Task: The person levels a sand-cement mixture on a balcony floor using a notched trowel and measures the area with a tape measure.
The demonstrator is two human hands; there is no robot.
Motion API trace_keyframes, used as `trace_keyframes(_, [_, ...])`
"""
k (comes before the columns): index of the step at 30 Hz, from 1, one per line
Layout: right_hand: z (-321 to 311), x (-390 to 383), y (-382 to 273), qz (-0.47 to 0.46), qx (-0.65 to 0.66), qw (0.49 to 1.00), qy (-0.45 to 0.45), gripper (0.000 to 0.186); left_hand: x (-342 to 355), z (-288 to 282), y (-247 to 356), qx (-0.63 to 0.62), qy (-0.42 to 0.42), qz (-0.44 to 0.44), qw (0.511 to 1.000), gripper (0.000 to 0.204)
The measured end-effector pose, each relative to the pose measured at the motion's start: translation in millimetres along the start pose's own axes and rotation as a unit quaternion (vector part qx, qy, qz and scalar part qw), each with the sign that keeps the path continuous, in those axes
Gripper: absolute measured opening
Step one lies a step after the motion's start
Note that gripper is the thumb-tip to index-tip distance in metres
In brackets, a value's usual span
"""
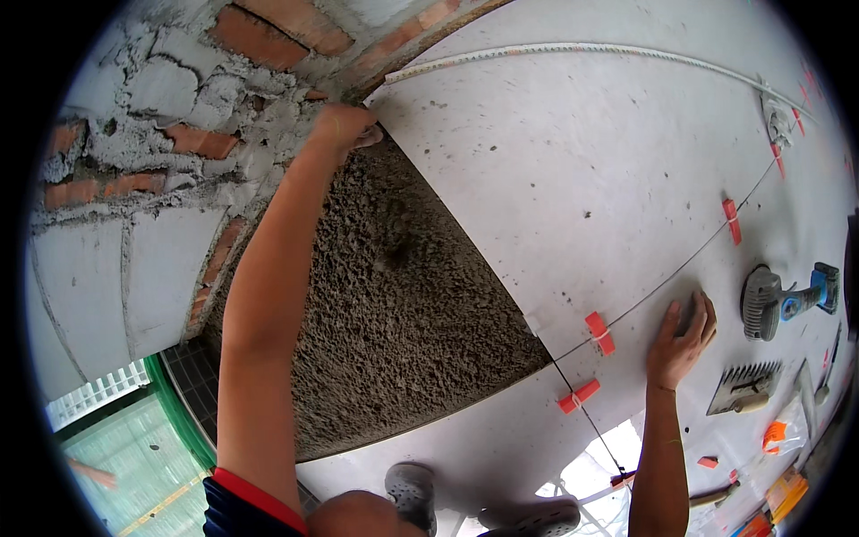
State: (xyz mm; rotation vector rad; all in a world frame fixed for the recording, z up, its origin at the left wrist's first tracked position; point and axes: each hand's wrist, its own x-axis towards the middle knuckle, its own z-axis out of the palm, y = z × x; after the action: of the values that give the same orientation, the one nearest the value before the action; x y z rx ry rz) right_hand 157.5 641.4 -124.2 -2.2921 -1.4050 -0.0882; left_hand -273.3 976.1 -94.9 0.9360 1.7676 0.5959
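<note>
My left hand (344, 127) reaches to the far corner of a bed of grey mortar (412, 295), fingers curled at the edge of a large white tile (564, 161) beside the brick wall; what, if anything, it holds is hidden. My right hand (680, 340) rests on the tiles with fingers apart, holding nothing. Near it are a red levelling wedge (599, 331) on a joint, a blue-and-black power tool (765, 300) and a notched trowel (738, 389). A long white measuring strip (573, 47) crosses the far tiles.
A rough brick and plaster wall (197, 139) rises at the left, with a green-edged translucent sheet (134, 465) and dark small tiles (188, 367) below. My grey shoes (407, 492) are at the bottom. A plastic bag with orange pieces (783, 430) and hand tools lie at the right.
</note>
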Motion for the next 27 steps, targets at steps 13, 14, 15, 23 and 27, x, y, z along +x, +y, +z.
trace_keyframes(13, [9.8, -3.1, 4.3, -0.054, -0.019, 0.998, 0.018, 0.041, -24.7, 14.0, -12.5, -0.08, 0.073, -0.014, 0.994, 0.024])
trace_keyframes(14, [11.8, -5.0, 3.8, -0.057, -0.01, 0.998, 0.018, 0.041, -26.9, -1.2, -11.2, -0.036, 0.05, -0.022, 0.998, 0.025])
trace_keyframes(15, [12.9, -6.1, 4.4, -0.065, -0.014, 0.998, 0.018, 0.04, -28.3, -13.3, -17.6, 0.007, 0.024, -0.029, 0.999, 0.025])
trace_keyframes(23, [16.8, -0.4, -3.1, -0.081, 0.001, 0.997, -0.012, 0.045, -223.6, -23.5, -53.4, -0.068, -0.147, 0.12, 0.98, 0.013])
trace_keyframes(27, [-26.2, 17.2, -37.6, -0.076, 0.055, 0.992, -0.087, 0.042, -258.1, 37.6, -117.7, -0.129, -0.227, 0.05, 0.964, 0.012])
